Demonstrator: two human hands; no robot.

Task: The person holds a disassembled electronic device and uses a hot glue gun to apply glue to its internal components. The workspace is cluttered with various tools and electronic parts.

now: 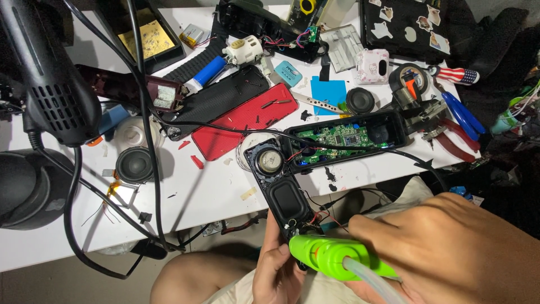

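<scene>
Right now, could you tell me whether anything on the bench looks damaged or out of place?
Yes. The speaker is taken apart: its red grille and black grille lie loose, and the housing sits open with its green circuit board bare. Red fragments are scattered on the white table.

a bright green glue gun point(332, 256) sits in the right hand point(450, 247). the left hand point(275, 270) holds a black speaker panel point(281, 188). beyond them lie a red cover point(244, 119), a green circuit board point(334, 138) and a blue square point(328, 93).
</scene>
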